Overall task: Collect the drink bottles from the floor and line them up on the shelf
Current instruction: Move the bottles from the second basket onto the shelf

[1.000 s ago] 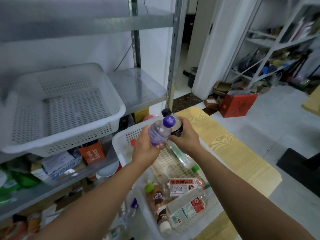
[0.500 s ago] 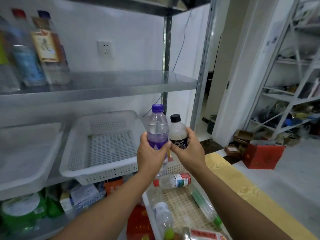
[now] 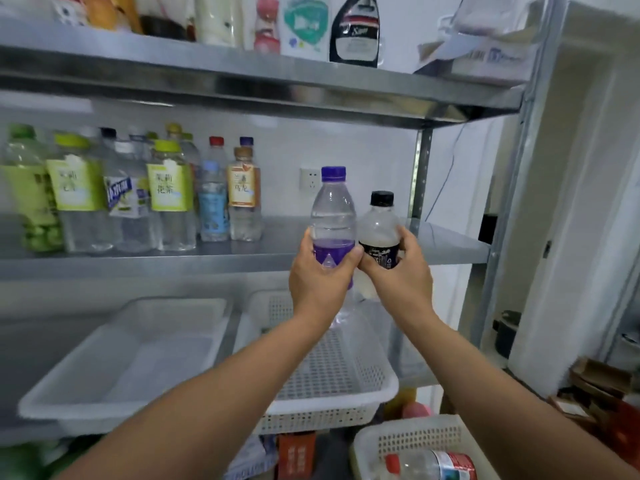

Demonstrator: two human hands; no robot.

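Holding two bottles pressed side by side at the centre of the frame was the main risk: the left hand (image 3: 320,271) gripped a clear plastic bottle with a purple cap and label (image 3: 333,216), the right hand (image 3: 398,271) a squat clear bottle with a black cap (image 3: 380,230), and either might have knocked the standing row of capped drink bottles (image 3: 138,195) at middle left while landing on the bare steel shelf (image 3: 446,244). Lower down, the solid white plastic tray (image 3: 121,368) and perforated white basket (image 3: 332,375) looked empty; the cream basket (image 3: 415,441) at bottom right held a red-labelled bottle (image 3: 433,464).
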